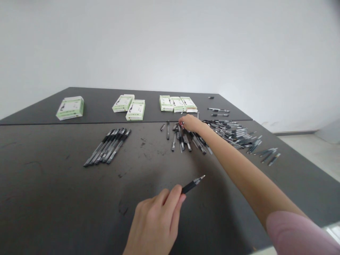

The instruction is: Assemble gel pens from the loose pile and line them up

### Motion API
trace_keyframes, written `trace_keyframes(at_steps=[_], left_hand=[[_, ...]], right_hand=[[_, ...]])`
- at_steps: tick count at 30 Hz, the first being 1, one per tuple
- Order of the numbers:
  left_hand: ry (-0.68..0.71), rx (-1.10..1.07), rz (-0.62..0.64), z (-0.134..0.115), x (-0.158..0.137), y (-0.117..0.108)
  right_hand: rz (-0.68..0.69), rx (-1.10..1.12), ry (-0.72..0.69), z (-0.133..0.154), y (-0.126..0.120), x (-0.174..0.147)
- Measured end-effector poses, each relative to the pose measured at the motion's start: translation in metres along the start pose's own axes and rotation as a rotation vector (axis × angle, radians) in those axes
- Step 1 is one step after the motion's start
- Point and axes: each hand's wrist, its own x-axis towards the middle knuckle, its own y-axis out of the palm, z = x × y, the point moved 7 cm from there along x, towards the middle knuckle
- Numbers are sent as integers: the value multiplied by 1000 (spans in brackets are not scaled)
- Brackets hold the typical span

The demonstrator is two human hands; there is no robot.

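Observation:
My left hand (156, 217), low in the middle of the view, is closed around an uncapped pen (190, 186). Its bare metal tip points up and to the right; the rear of the pen is hidden in the hand. My right hand (190, 122) is stretched far out to the near edge of a loose heap of pens and pen parts (193, 140). Its fingers are pinched together low over the heap, and what lies between them is too small to make out. A single cap-like piece (163, 127) and an upright-lying pen (168, 130) rest left of that hand.
Several capped pens (107, 147) lie side by side at left. Behind them stand green-and-white boxes (70, 108), (136, 110) and a group of three boxes (177, 103). A large pile of clear pen barrels (233, 132) spreads right. A seam crosses the dark table (66, 198).

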Motion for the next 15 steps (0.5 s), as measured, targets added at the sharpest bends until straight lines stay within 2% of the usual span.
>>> trace_keyframes(at_steps=[5, 9, 12, 15], left_hand=[[3, -5, -10, 0, -1, -1], [-5, 18, -12, 2, -2, -1], [-25, 31, -17, 5, -2, -2], [-27, 36, -48, 8, -1, -5]], right_hand=[[-52, 24, 8, 1, -1, -3], [-170, 70, -10, 1, -25, -15], [-277, 114, -40, 3, -51, -47], [-355, 172, -53, 6, -62, -101]])
